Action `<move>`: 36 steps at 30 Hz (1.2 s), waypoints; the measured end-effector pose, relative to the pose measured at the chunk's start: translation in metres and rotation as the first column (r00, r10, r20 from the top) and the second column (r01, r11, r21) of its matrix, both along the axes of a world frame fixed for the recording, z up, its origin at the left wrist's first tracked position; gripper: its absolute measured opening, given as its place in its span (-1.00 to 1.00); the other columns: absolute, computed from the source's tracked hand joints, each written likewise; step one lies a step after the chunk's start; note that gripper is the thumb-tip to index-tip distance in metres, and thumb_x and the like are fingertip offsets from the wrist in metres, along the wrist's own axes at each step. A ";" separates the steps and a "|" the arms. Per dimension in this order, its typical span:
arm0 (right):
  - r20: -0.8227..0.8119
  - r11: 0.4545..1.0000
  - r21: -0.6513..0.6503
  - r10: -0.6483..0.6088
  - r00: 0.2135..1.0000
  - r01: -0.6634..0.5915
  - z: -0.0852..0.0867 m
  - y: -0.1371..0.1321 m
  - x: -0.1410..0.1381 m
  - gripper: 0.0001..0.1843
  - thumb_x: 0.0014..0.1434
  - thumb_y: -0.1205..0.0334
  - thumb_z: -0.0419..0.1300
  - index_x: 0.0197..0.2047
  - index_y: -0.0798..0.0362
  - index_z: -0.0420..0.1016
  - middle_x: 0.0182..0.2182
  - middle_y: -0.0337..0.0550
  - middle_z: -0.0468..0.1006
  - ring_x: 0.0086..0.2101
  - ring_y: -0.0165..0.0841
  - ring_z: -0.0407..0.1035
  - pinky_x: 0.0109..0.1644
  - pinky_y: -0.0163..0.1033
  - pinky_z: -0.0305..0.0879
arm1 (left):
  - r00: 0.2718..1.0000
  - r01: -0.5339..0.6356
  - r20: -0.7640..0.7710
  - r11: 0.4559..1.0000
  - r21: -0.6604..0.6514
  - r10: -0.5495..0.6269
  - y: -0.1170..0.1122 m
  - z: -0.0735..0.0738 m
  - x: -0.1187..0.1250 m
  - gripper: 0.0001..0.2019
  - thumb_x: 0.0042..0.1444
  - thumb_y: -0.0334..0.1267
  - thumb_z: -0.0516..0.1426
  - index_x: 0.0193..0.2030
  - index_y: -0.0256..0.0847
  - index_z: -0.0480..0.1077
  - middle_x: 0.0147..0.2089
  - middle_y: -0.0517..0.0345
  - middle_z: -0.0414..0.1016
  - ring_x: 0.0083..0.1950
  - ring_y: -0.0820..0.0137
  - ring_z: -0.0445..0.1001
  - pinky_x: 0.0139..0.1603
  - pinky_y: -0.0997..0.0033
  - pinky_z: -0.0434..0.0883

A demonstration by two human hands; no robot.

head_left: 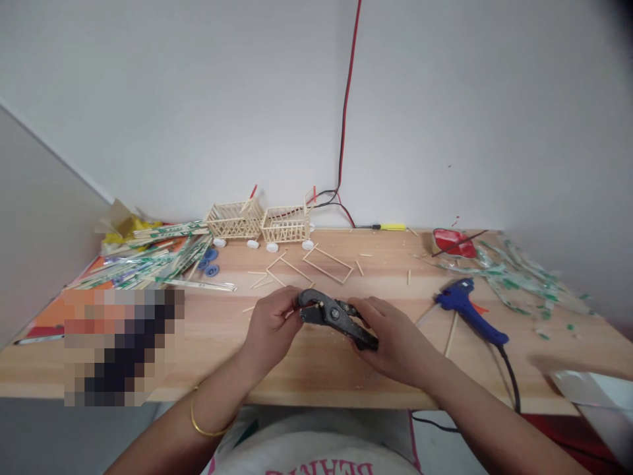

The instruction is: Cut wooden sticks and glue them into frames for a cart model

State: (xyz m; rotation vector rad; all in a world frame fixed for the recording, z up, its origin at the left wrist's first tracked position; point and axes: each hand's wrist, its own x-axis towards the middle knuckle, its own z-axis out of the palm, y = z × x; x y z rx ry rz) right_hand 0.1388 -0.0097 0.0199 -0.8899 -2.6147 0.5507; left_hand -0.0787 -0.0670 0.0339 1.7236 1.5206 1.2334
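Looks like a stick-trimming step: right hand (395,340) grip clenched on the black cutter (336,316) at near-centre of the counter (321,373), left hand (271,326) pinching a thin wooden stick (293,315) at its jaws; next move needs the stick seated square before squeezing.

Right hand (395,340) wraps the handles of a black cutter (336,316), left hand (271,326) has fingertips at its head; what they pinch is unclear. On the wooden table (316,376): blue glue gun (469,310) to the right, loose sticks (327,264) behind, two stick carts (262,223) by the wall.
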 end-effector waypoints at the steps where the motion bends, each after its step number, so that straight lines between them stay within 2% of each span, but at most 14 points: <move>1: -0.006 1.000 -0.006 0.009 1.000 -0.009 0.000 0.000 0.000 -0.40 -0.07 0.41 0.11 0.10 0.04 0.19 -0.20 -0.05 0.44 -0.19 -0.23 0.29 -0.17 -0.19 0.21 | 1.000 -0.004 -0.007 1.000 0.008 0.004 0.000 -0.001 0.000 -0.75 0.00 -0.53 0.02 -0.31 -0.19 0.47 -0.35 0.21 0.50 -0.30 0.46 0.44 -0.27 0.52 0.34; 6: 0.009 1.000 0.002 0.025 1.000 -0.025 -0.001 0.002 -0.001 -0.40 -0.08 0.38 0.12 0.09 0.07 0.18 -0.19 -0.04 0.43 -0.18 -0.21 0.28 -0.14 -0.16 0.20 | 0.999 -0.009 -0.038 0.999 0.050 0.011 -0.001 -0.002 -0.002 -0.77 -0.01 -0.54 0.02 -0.33 -0.20 0.45 -0.34 0.21 0.51 -0.31 0.47 0.44 -0.27 0.54 0.33; 14: 0.060 0.999 0.030 0.032 0.998 -0.034 -0.007 0.006 0.000 -0.44 -0.07 0.37 0.11 0.07 0.08 0.20 -0.20 -0.05 0.45 -0.21 -0.23 0.30 -0.17 -0.20 0.20 | 1.000 -0.005 -0.030 1.000 0.021 0.006 -0.001 -0.002 -0.003 -0.77 0.00 -0.52 0.04 -0.31 -0.21 0.47 -0.36 0.21 0.51 -0.31 0.46 0.44 -0.27 0.52 0.32; 18: 0.098 0.999 0.048 0.002 0.995 -0.006 -0.004 0.007 0.000 -0.53 -0.05 0.35 0.11 0.00 0.05 0.26 -0.29 -0.11 0.47 -0.29 -0.28 0.33 -0.28 -0.28 0.16 | 0.999 -0.032 -0.007 0.999 0.016 0.032 -0.001 -0.004 -0.003 -0.80 0.01 -0.52 0.05 -0.32 -0.22 0.46 -0.36 0.22 0.49 -0.31 0.47 0.43 -0.27 0.54 0.32; 25: 0.203 0.997 0.038 -0.073 0.977 0.067 -0.011 0.007 -0.004 -0.86 -0.02 0.28 0.11 -0.32 0.05 0.31 -0.43 -0.13 0.49 -0.40 -0.30 0.36 -0.41 -0.33 0.03 | 0.998 -0.058 -0.016 0.998 0.024 0.058 0.001 -0.008 -0.003 -0.90 0.04 -0.45 0.10 -0.36 -0.23 0.44 -0.41 0.23 0.47 -0.36 0.48 0.40 -0.31 0.54 0.30; 28: 0.084 0.995 -0.055 -0.082 0.993 0.086 -0.009 0.007 -0.004 -0.89 0.02 0.27 0.10 -0.31 0.03 0.29 -0.45 -0.19 0.46 -0.44 -0.35 0.33 -0.41 -0.34 0.06 | 0.999 -0.032 -0.005 0.998 0.046 0.032 0.003 -0.006 -0.002 -0.93 0.07 -0.37 0.12 -0.40 -0.23 0.41 -0.42 0.22 0.44 -0.37 0.49 0.39 -0.32 0.53 0.30; 32: -0.126 0.966 -0.157 -0.226 0.966 0.206 0.000 0.010 0.005 -0.85 0.11 0.18 0.05 -0.23 0.02 0.23 -0.54 -0.31 0.34 -0.54 -0.42 0.22 -0.46 -0.36 0.10 | 0.999 0.036 -0.033 0.997 0.071 -0.033 0.003 0.001 -0.008 -0.87 0.13 -0.28 0.09 -0.39 -0.24 0.41 -0.39 0.16 0.45 -0.33 0.47 0.41 -0.27 0.50 0.32; 36: -0.125 0.959 -0.147 -0.262 0.957 0.244 -0.001 0.011 0.018 -0.75 0.09 0.17 0.08 -0.14 0.02 0.23 -0.50 -0.28 0.38 -0.52 -0.39 0.27 -0.43 -0.33 0.16 | 0.981 -0.023 -0.191 0.998 0.050 0.032 -0.003 -0.001 -0.038 -0.85 0.15 -0.27 0.06 -0.30 -0.21 0.46 -0.32 0.11 0.49 -0.28 0.43 0.43 -0.24 0.47 0.33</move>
